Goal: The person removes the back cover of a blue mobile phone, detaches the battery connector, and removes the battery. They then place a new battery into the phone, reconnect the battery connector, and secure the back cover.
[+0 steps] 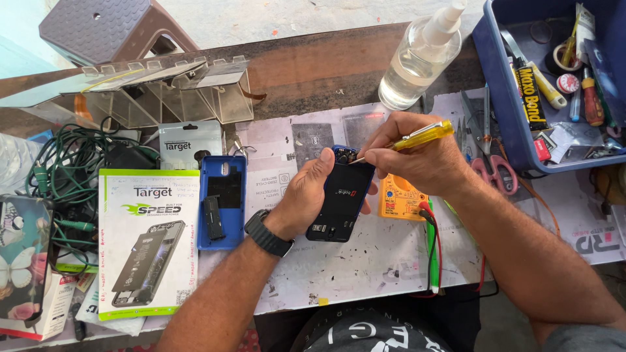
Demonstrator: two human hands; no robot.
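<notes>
Phone [342, 195], back cover [222, 202] already off beside the left wrist, sits clasped in left hand [306, 195]; right hand [417, 160] pinches screwdriver [417, 138], tip at its top edge. Screws look partly undone.

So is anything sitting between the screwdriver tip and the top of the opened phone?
Nothing visible. The right hand has the yellow-handled screwdriver tip at the phone's top end, which the left hand grips from the side.
</notes>
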